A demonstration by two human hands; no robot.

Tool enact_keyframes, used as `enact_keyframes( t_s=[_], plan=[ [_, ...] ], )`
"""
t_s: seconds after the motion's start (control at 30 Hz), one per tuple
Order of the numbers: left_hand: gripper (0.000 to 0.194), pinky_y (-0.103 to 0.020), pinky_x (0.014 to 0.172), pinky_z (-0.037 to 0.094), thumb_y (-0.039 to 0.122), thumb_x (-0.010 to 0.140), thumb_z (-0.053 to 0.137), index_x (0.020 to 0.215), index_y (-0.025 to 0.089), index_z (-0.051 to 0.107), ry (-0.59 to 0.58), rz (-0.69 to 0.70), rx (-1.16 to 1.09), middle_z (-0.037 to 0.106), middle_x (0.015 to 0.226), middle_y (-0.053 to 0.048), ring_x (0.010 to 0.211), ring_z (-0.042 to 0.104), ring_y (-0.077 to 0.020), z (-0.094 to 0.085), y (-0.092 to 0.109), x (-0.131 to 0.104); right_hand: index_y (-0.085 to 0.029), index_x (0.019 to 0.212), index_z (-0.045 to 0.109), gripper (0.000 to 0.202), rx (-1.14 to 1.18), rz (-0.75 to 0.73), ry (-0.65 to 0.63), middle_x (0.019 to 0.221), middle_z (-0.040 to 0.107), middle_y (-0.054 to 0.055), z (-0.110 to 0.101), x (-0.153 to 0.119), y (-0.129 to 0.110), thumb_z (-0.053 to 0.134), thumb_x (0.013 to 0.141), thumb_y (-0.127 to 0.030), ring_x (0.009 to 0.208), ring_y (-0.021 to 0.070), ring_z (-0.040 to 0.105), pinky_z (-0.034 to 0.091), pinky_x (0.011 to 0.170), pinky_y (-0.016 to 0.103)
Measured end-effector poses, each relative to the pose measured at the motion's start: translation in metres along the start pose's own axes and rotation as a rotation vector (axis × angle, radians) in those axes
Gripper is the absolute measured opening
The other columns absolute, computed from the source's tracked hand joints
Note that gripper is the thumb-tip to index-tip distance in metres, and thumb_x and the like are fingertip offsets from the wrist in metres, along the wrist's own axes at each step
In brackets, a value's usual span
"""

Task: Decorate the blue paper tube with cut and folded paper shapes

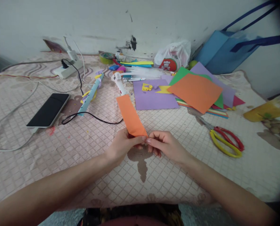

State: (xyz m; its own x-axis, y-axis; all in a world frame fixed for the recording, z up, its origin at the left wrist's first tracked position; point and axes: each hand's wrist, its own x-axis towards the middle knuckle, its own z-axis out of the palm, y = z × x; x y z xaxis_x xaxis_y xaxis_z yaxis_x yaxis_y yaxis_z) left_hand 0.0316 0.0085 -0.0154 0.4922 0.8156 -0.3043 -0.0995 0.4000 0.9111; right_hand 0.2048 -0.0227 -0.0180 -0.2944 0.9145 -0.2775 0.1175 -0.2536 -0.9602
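An orange strip (130,113), of paper or thin foam, slants away from me over the table, its near end pinched between both hands. My left hand (123,144) grips the near edge with its thumb on top. At the right corner of that same edge, my right hand (163,144) pinches with thumb and fingers. The two thumbs nearly touch. Just beyond the strip's far end lies a white glue gun (118,83); its black cord runs left. Part of the strip's near end is hidden by the fingers.
Scissors (224,141) with red and yellow handles lie to the right. Behind them are stacked coloured sheets (196,92) and a purple sheet (154,102). On the left are a phone (49,110), a decorated blue strip (91,92) and a power strip (69,69).
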Motion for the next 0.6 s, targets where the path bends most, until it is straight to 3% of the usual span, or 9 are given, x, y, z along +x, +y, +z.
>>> enact_keyframes(
  t_s=[0.3, 0.43, 0.6],
  plan=[
    [0.014, -0.023, 0.058, 0.044, 0.023, 0.073, 0.068, 0.078, 0.011, 0.062, 0.045, -0.012, -0.053, 0.063, 0.073, -0.003, 0.062, 0.055, -0.0101, 0.0017, 0.0028, -0.0017, -0.017, 0.074, 0.058, 0.036, -0.022, 0.001, -0.006, 0.069, 0.062, 0.002, 0.0007, -0.0031, -0.0071, 0.049, 0.088, -0.049, 0.048, 0.0071, 0.051, 0.041, 0.041, 0.020],
    [0.015, -0.023, 0.058, 0.044, 0.022, 0.072, 0.069, 0.079, 0.011, 0.061, 0.080, -0.024, -0.068, 0.064, 0.074, -0.003, 0.062, 0.056, -0.0103, 0.0027, 0.0037, -0.0023, -0.017, 0.073, 0.055, 0.025, -0.085, -0.020, 0.039, 0.067, 0.060, -0.001, 0.0015, -0.0021, -0.0038, 0.064, 0.080, -0.040, 0.049, 0.0062, 0.049, 0.040, 0.040, 0.018],
    [0.013, -0.023, 0.058, 0.044, 0.022, 0.073, 0.068, 0.078, 0.012, 0.062, 0.055, -0.004, -0.053, 0.064, 0.075, -0.004, 0.065, 0.057, -0.0112, 0.0033, 0.0043, -0.0024, -0.017, 0.070, 0.054, 0.025, -0.081, -0.030, 0.042, 0.065, 0.061, -0.001, 0.0015, -0.0009, -0.0015, 0.059, 0.084, -0.037, 0.046, 0.0055, 0.048, 0.040, 0.040, 0.018]
  ],
)
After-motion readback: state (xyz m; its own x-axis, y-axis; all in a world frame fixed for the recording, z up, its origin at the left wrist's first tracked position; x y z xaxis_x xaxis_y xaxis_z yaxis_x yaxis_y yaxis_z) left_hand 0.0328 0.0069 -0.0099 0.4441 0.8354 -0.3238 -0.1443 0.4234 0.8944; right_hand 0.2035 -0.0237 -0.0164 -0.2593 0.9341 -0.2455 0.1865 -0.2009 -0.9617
